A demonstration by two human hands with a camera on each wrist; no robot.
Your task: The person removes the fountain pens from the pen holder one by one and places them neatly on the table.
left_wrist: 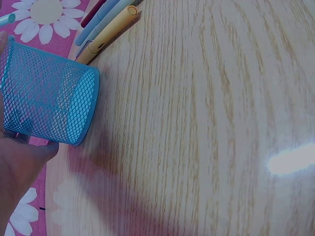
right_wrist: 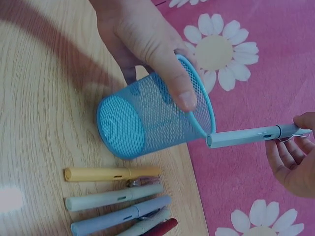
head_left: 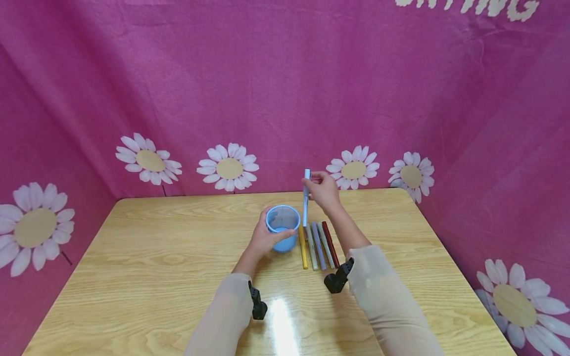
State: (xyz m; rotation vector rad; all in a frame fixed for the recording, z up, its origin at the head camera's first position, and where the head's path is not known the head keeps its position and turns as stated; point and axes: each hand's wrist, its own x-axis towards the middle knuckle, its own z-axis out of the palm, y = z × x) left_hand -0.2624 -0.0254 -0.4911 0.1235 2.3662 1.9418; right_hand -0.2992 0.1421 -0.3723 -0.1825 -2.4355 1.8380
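Note:
My left hand (head_left: 262, 239) grips a blue mesh pen cup (left_wrist: 44, 93) by its side, thumb over the near side of the rim and fingers around the far side. The cup's open mouth shows a bare bottom inside. Just right of the rim, my right hand (head_left: 324, 190) pinches a light blue pen (right_wrist: 246, 137) near its clip end, between thumb and fingers. The pen hangs nearly upright, its lower end close beside the cup's rim. Below it lie a yellow pen (head_left: 304, 252), a pale green pen (right_wrist: 113, 197), a lavender pen (head_left: 318, 247) and a dark red pen (head_left: 330, 243).
The pens lie side by side on the wooden table (head_left: 169, 257), right of the cup; another pale pen (head_left: 326, 245) is among them. A pink curtain (head_left: 285, 89) with white flowers hangs behind the table and along its sides. Light glares off the table's front.

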